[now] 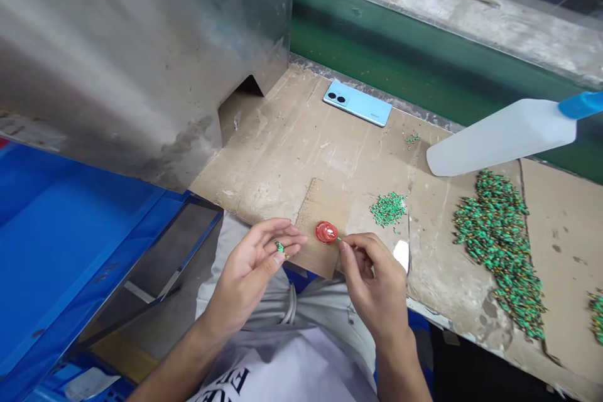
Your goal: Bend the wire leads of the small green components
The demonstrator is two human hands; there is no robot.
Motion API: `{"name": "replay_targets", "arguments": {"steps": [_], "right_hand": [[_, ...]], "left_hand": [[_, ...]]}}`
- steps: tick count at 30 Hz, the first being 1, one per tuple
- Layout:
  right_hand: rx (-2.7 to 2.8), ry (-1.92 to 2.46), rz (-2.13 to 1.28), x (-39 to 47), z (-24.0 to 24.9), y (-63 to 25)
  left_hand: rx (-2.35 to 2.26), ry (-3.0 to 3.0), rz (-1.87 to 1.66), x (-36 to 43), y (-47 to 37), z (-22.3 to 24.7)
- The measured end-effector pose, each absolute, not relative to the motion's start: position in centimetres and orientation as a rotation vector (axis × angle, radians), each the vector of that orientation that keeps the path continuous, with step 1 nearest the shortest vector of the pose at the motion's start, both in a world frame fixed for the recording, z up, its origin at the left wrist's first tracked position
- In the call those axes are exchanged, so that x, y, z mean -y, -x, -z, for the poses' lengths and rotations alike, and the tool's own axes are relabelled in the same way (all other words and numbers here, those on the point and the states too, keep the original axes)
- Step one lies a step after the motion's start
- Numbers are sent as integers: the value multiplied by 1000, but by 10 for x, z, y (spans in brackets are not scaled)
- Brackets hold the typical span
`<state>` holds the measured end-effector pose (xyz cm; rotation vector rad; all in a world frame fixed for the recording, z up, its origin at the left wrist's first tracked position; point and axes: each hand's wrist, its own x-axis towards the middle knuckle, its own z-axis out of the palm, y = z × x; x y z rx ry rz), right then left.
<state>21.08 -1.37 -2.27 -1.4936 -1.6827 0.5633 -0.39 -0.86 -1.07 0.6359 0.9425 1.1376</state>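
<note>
My left hand (257,264) is closed, palm turned up, on a small green and gold piece (281,247) between thumb and fingers. My right hand (374,273) pinches a tiny green piece (339,239) at its fingertips. That piece is at the right edge of a small round pool of glossy red paste (326,232); I cannot tell whether it touches. The red paste lies on a cardboard piece (315,204) at the table's near edge. Just beyond my right hand is a small heap of tiny green pieces (389,208).
A large heap of green and gold pieces (502,251) spreads on the right. A white bottle with a blue top (504,138) leans behind it. A light blue phone (358,103) lies at the back. A metal housing (141,44) stands left, above a blue bin (70,232).
</note>
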Motion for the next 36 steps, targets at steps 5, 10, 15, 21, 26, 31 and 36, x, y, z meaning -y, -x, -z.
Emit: {"name": "replay_targets", "arguments": {"steps": [5,10,15,21,26,31,36], "right_hand": [[1666,1530,-528,13,24,-209],[1680,1540,-508,10,21,-207],[1723,1555,-490,9,22,-206],[1696,1527,-491,13,17,-209],[1774,1424,-527,25,9,-203],[1945,1400,-506,32,22,-181],[2040,1527,-304,28,35,-162]], "left_hand": [[-895,-610,-1085,9,6,11],[-864,-635,-1073,10,2,12],[-820,-700,-1114,9,-1,15],[-897,-713,-1160,14,4,23],[-1159,-879,-1331,8,13,30],[-1335,-1005,-1198,12,16,32],[-1356,-1056,-1097,24,10,39]]}}
